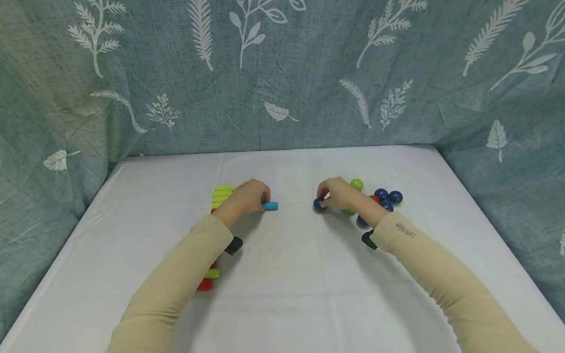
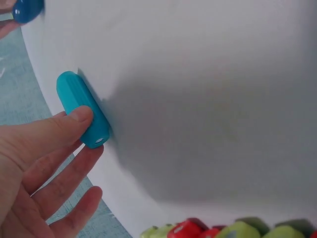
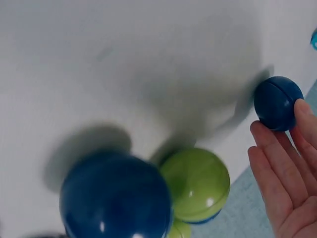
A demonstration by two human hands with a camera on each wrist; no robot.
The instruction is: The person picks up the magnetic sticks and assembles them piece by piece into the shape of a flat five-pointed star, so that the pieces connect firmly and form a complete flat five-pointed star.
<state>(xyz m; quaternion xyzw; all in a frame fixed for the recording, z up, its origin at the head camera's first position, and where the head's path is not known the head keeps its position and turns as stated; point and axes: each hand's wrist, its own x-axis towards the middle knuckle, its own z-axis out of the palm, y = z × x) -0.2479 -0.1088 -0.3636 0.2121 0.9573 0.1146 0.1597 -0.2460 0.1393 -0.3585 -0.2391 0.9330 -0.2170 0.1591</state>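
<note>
Between thumb and fingers, my left hand (image 1: pixel 251 194) pinches a light-blue plastic stick (image 2: pixel 81 104) with rounded edges and a small hole in its near end. The stick lies close over the white cloth in the left wrist view. My right hand (image 1: pixel 337 193) grips a dark blue ball (image 3: pixel 278 103) with thumb and fingertips, left of a group of balls. A row of lime sticks (image 1: pixel 222 193) and red sticks (image 1: pixel 204 285) runs along the left, partly hidden by my left arm.
Other dark blue balls (image 1: pixel 395 197), green balls (image 1: pixel 356 184) and a red ball (image 1: pixel 374 198) cluster under and beyond my right forearm. White cloth (image 1: pixel 282 304) covers the table. A blue-green leaf-patterned curtain (image 1: pixel 282 73) hangs behind it.
</note>
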